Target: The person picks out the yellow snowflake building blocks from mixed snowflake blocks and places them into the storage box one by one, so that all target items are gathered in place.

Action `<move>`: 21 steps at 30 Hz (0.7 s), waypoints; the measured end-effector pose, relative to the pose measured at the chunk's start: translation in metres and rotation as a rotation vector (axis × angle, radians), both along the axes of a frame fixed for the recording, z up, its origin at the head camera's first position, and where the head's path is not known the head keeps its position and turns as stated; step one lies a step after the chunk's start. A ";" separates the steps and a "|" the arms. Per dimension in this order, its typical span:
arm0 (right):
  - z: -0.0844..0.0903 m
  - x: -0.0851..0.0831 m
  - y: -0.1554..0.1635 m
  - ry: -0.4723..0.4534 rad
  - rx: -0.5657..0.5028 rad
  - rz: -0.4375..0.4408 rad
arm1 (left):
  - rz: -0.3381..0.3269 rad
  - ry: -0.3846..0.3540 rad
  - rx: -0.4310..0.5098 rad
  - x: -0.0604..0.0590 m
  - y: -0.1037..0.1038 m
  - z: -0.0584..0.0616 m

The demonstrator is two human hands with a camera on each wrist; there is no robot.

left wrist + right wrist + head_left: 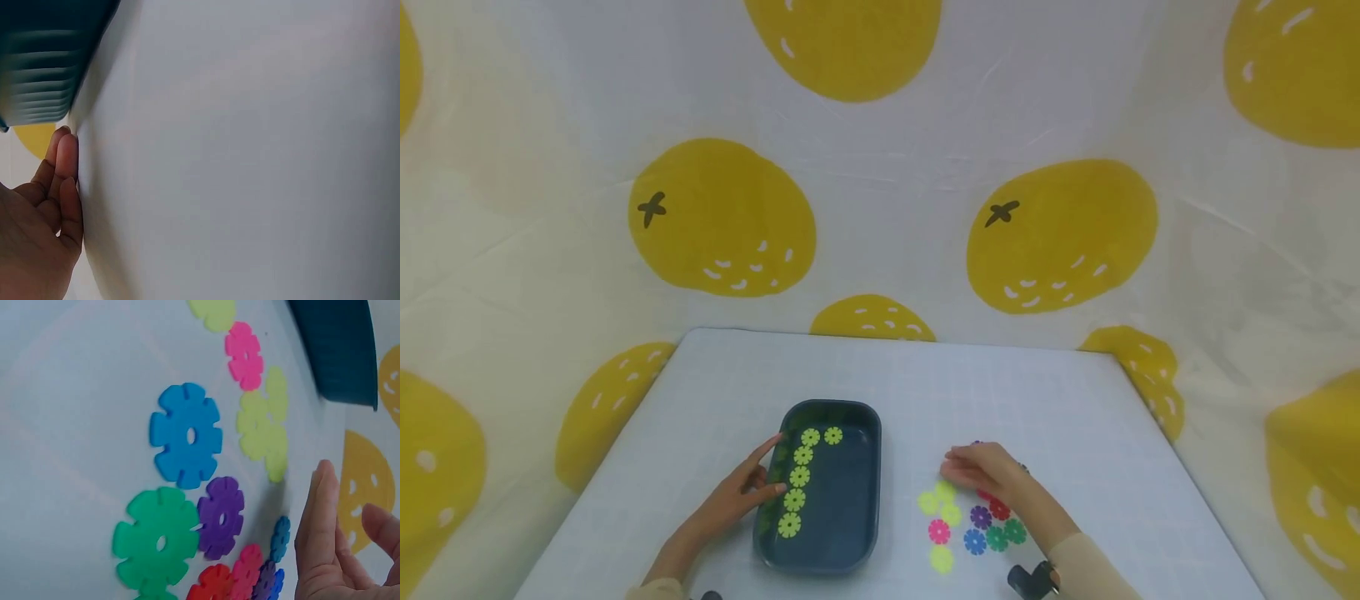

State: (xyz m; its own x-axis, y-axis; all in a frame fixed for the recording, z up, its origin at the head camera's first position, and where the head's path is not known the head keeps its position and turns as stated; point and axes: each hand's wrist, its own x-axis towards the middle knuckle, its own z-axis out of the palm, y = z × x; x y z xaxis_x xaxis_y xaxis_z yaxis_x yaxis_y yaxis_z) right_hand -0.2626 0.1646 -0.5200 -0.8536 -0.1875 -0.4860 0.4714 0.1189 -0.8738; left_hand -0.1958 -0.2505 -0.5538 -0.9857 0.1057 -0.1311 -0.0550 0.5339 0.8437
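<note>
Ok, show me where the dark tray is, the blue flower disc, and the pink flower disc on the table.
dark tray (842,508): head view, bare floor of the tray.
blue flower disc (185,435): right wrist view, beside its centre hole.
pink flower disc (244,355): right wrist view, middle of the disc.

Glossy dark plastic tray (871,467) on matt white cloth table cover (1037,400). Smooth, matt plastic discs (186,435) beside it.

left hand (741,492): fingers straight, palm inward, forearm angled right | right hand (981,469): palm down, fingers relaxed, extended leftward
</note>
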 end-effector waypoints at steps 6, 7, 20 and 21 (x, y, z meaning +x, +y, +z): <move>-0.008 0.009 0.008 0.162 0.153 0.074 | 0.007 -0.006 0.004 0.000 0.001 -0.001; -0.009 0.011 0.009 0.195 0.199 0.081 | 0.005 -0.004 0.006 0.000 0.001 -0.001; -0.008 0.011 0.026 0.656 0.578 0.554 | 0.015 0.012 -0.012 0.000 0.002 -0.002; -0.007 0.011 0.026 0.659 0.578 0.570 | 0.015 0.014 -0.013 0.000 0.002 -0.002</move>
